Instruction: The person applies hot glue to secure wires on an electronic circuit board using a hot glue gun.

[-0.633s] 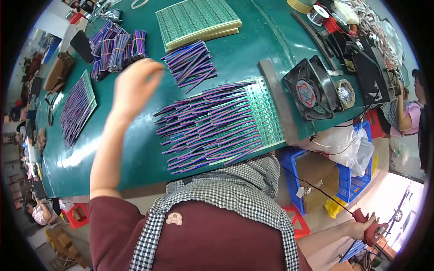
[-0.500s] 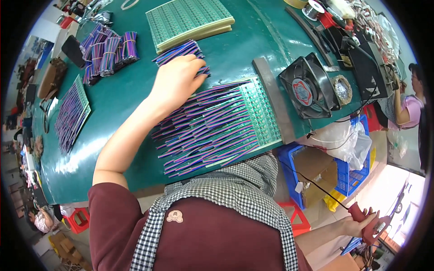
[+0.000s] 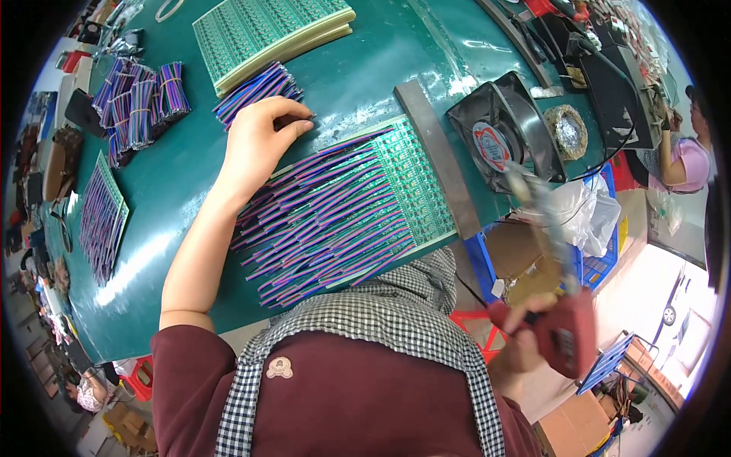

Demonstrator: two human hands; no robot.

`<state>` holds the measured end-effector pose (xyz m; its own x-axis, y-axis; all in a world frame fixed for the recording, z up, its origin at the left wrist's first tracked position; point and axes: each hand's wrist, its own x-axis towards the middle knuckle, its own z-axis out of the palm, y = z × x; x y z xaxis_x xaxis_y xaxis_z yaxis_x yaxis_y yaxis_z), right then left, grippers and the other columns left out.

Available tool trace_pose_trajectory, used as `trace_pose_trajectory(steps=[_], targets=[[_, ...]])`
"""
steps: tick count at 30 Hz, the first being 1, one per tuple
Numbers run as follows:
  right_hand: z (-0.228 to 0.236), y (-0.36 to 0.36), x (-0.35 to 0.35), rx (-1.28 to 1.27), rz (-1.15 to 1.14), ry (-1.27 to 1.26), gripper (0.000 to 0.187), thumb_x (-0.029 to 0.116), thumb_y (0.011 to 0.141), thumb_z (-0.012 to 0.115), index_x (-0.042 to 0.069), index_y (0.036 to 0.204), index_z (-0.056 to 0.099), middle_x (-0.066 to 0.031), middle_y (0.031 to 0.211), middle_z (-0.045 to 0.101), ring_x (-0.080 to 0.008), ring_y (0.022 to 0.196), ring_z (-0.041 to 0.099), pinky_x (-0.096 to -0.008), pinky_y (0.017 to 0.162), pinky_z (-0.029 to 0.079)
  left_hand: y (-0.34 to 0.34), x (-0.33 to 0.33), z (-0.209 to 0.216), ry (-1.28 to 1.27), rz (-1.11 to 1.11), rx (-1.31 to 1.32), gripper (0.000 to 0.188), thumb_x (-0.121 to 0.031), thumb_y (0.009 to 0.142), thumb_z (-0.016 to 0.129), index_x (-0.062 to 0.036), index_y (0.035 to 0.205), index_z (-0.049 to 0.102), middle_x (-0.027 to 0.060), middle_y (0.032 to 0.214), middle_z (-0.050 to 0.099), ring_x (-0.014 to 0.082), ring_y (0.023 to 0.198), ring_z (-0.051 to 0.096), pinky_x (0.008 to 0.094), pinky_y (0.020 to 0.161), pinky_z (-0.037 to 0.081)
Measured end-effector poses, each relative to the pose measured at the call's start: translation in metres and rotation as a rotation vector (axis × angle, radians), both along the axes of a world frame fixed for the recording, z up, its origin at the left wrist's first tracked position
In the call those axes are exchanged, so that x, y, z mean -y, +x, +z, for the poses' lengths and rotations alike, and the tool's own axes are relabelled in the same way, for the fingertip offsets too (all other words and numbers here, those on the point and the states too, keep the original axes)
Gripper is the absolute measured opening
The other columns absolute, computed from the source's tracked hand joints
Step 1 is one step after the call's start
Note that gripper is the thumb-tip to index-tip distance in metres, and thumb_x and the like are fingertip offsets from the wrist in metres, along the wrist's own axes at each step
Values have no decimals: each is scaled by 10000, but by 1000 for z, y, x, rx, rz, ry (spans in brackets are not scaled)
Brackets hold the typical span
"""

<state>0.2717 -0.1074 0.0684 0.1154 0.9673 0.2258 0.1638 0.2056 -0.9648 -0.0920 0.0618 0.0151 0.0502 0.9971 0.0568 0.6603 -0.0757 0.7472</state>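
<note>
My left hand (image 3: 255,145) is over the table beside a loose bundle of blue, purple and black wires (image 3: 255,90). Its thumb and forefinger are pinched together, and a tiny tip shows at them, too small to name. Just below lies a green circuit board panel (image 3: 419,179) with rows of multicoloured wires (image 3: 327,221) fanning out to its left. My right hand (image 3: 524,343), low at the right, grips a red soldering gun (image 3: 567,335) by the handle. Its long metal front points up toward the fan, blurred by motion.
A dark metal bar (image 3: 438,160) lies along the panel's right edge. Beyond it stand a black fan (image 3: 506,137) and a round tin (image 3: 567,131). Stacked boards (image 3: 274,34), tied wire bundles (image 3: 141,107) and a wired panel (image 3: 104,217) occupy the far and left table. Blue crates (image 3: 601,266) stand at right.
The soldering gun has swung up and left from the lower right, in my right hand. My left hand has drawn back from the wire bundle, its fingers now pinched. The whole view has shifted.
</note>
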Motion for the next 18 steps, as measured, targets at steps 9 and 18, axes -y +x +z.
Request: trace_pose_trajectory(steps=[9, 18], targets=[[-39, -28, -40, -203, 292, -527, 680, 48, 780, 723, -6, 1346, 351, -127, 1032, 607, -150, 774, 608, -292, 721, 499, 2, 1, 7, 34, -7, -144, 168, 12, 785, 665, 4, 949, 698, 58, 845, 640, 103, 751, 590, 240, 671, 460], [-37, -43, -54, -268, 186, -549, 629, 168, 812, 746, -4, 1307, 399, -80, 1039, 603, -113, 729, 571, -247, 703, 464, 70, -10, 34, -19, -72, 98, 120, -72, 798, 665, -12, 894, 626, 130, 800, 630, 279, 731, 609, 366, 676, 481]])
